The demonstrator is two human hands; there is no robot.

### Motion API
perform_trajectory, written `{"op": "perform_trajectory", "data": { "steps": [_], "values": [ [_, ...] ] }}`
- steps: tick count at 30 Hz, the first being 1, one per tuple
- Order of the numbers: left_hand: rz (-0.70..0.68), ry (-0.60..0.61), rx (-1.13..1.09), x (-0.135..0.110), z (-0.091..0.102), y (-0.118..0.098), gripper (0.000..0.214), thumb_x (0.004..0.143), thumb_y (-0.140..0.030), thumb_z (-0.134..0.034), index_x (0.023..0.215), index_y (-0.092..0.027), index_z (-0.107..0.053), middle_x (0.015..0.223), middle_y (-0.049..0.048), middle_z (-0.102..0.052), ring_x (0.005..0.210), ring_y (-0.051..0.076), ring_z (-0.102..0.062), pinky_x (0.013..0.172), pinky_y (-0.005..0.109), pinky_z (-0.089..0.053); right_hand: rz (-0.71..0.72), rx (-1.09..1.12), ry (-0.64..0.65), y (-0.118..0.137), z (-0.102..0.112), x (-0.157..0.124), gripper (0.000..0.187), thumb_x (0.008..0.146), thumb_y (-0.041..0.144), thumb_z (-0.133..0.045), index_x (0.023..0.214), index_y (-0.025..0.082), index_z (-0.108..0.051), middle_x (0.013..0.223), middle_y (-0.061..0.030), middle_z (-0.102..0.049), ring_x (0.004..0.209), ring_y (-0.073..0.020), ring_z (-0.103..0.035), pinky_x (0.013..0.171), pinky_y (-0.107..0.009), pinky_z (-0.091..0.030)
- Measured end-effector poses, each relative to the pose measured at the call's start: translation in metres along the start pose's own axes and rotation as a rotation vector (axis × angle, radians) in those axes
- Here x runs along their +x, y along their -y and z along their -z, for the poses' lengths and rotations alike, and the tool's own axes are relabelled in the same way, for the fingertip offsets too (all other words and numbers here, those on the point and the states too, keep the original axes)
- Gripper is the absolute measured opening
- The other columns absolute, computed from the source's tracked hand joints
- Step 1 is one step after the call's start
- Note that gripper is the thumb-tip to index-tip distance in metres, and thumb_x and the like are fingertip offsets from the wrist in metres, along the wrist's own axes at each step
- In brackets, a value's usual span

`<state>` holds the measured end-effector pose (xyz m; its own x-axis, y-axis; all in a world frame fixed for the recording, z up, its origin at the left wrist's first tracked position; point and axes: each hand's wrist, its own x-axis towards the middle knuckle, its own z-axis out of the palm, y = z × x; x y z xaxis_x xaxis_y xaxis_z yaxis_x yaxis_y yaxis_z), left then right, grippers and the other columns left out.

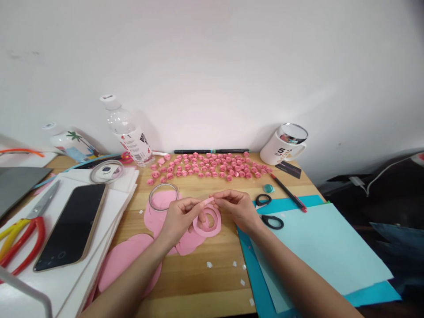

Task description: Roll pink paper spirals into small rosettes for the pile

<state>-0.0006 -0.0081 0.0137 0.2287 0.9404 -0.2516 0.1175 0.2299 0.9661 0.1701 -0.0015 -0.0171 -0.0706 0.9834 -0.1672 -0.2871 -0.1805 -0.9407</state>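
Note:
A pink paper spiral [217,225] hangs between my hands over the wooden table. My left hand [183,216] pinches its strip near the upper end. Fingertips of my right hand [236,207] close on the tip of the same strip. Under and beside my left hand lie pink paper circles [154,223], with a clear tape roll [163,197] on top of them. A larger stack of pink circles [127,258] sits partly beneath my left forearm. Behind my hands, many small rolled pink paper flowers [205,168] are spread out.
Black-handled scissors [272,222] and light blue sheets [318,247] are on the right, with a pen [288,192], a card [288,169] and a white mug [278,148] behind. At left are a phone [71,227], red-yellow scissors [33,229], a bottle [127,132] and white boards [115,212].

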Motion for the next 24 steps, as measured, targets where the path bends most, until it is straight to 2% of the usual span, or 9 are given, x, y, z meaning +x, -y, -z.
{"op": "perform_trajectory", "data": {
  "steps": [7, 12, 15, 20, 24],
  "values": [
    [0.012, -0.008, -0.010, -0.0012, -0.0019, -0.0024, 0.022, 0.075, -0.033, -0.060, 0.076, -0.012, -0.066, 0.050, -0.0010, -0.060, 0.040, 0.006, -0.045, 0.033, 0.014, -0.031, 0.021, 0.021, -0.039, 0.0005, 0.0009, 0.0008, 0.017, 0.057, 0.024, -0.079, 0.068, 0.018, -0.068, 0.061, 0.0015, -0.066, 0.058, -0.0113, -0.060, 0.060, -0.024, -0.048],
    [0.005, 0.000, -0.002, -0.0006, -0.0016, -0.0020, 0.021, 0.075, -0.033, -0.060, 0.073, -0.012, -0.065, 0.051, -0.0007, -0.059, 0.041, 0.007, -0.046, 0.034, 0.015, -0.031, 0.054, 0.009, -0.035, 0.0005, 0.0010, 0.0010, 0.015, 0.058, 0.024, -0.079, 0.066, 0.019, -0.068, 0.059, 0.0019, -0.066, 0.056, -0.0109, -0.059, 0.059, -0.024, -0.047],
    [-0.010, -0.014, 0.013, -0.0007, -0.0017, -0.0025, 0.023, 0.075, -0.035, -0.060, 0.069, -0.013, -0.064, 0.052, 0.0001, -0.059, 0.044, 0.008, -0.048, 0.035, 0.015, -0.032, 0.063, -0.002, -0.055, 0.0011, 0.0007, 0.0011, 0.013, 0.058, 0.024, -0.078, 0.065, 0.019, -0.069, 0.064, 0.0003, -0.068, 0.060, -0.0122, -0.061, 0.063, -0.026, -0.049],
    [-0.008, -0.027, 0.015, -0.0008, -0.0015, -0.0029, 0.024, 0.074, -0.036, -0.060, 0.070, -0.013, -0.064, 0.051, -0.0013, -0.059, 0.038, 0.005, -0.042, 0.034, 0.015, -0.030, 0.036, -0.009, -0.030, 0.0001, 0.0022, 0.0026, 0.018, 0.060, 0.028, -0.077, 0.074, 0.019, -0.072, 0.074, -0.0032, -0.072, 0.067, -0.0152, -0.064, 0.070, -0.030, -0.050],
    [-0.021, -0.019, 0.016, 0.0004, -0.0007, 0.0005, 0.023, 0.075, -0.035, -0.060, 0.074, -0.012, -0.065, 0.052, -0.0004, -0.060, 0.043, 0.007, -0.048, 0.036, 0.016, -0.033, 0.018, -0.006, -0.029, -0.0013, 0.0030, 0.0027, 0.020, 0.060, 0.028, -0.077, 0.076, 0.018, -0.072, 0.080, -0.0043, -0.072, 0.066, -0.0138, -0.063, 0.069, -0.028, -0.050]
  ]
}}
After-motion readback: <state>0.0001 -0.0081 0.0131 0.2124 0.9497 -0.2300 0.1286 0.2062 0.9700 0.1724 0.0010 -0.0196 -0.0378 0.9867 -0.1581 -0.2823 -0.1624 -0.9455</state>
